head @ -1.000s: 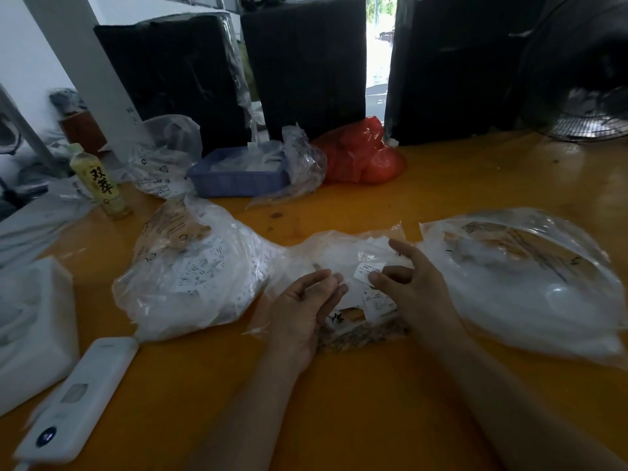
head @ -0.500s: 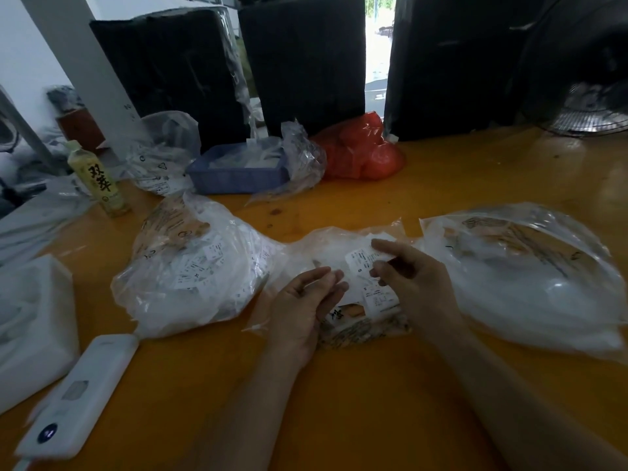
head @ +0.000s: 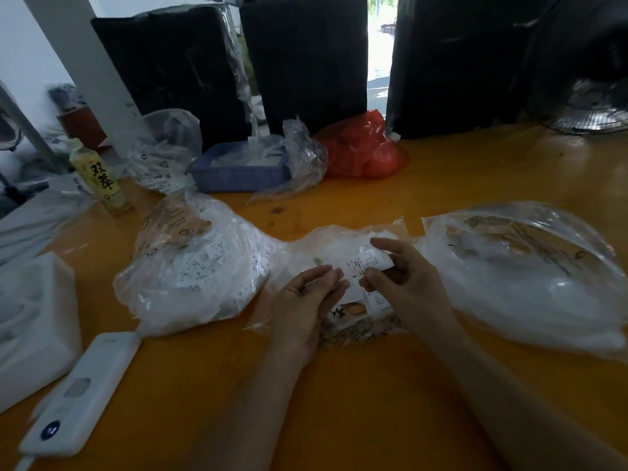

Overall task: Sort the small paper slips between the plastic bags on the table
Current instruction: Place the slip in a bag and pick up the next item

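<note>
2 bare forearms, left hand [head: 307,300] & right hand [head: 406,283] ungloved

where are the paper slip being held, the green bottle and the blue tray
paper slip [head: 368,263], head view, on its printed face beside the right hand's fingers
green bottle [head: 102,180], head view, on its label
blue tray [head: 238,176], head view, on its front wall

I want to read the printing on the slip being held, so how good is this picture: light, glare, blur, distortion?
Head view: dim indoor light, with a blown-out bright gap between the dark boxes at the back; sheen on the right plastic bag and the table; wide-angle bending at the edges; the white device is smeared. The paper slip pinched by the right hand shows print too soft to read.
</note>
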{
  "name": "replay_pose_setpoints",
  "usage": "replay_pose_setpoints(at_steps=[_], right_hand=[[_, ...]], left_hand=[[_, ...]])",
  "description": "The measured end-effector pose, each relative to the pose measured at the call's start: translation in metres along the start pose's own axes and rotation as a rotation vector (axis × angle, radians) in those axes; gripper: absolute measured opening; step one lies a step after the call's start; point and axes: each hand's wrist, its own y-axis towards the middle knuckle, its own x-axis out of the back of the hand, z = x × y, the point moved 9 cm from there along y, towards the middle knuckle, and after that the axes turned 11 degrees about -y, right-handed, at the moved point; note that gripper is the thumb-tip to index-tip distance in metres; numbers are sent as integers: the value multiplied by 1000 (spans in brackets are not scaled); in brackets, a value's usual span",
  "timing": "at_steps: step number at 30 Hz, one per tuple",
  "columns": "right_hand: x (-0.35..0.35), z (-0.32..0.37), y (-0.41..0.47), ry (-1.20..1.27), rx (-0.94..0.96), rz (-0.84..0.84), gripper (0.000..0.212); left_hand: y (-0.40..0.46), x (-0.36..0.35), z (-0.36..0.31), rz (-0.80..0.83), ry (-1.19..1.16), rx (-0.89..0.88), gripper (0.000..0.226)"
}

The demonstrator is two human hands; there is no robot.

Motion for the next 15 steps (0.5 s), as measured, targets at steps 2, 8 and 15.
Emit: replay_pose_setpoints(at_steps=[2, 8, 15], right_hand=[[-1, -2, 0, -26, -7, -7, 44], [1, -3, 0, -3, -7, -58, 40], [-2, -4, -2, -297, 12, -55, 41]], left_hand=[[0, 0, 0, -4, 12, -11, 37], [-1, -2, -2, 11, 52, -41, 40], [-3, 0, -8, -21, 187, -111, 28]])
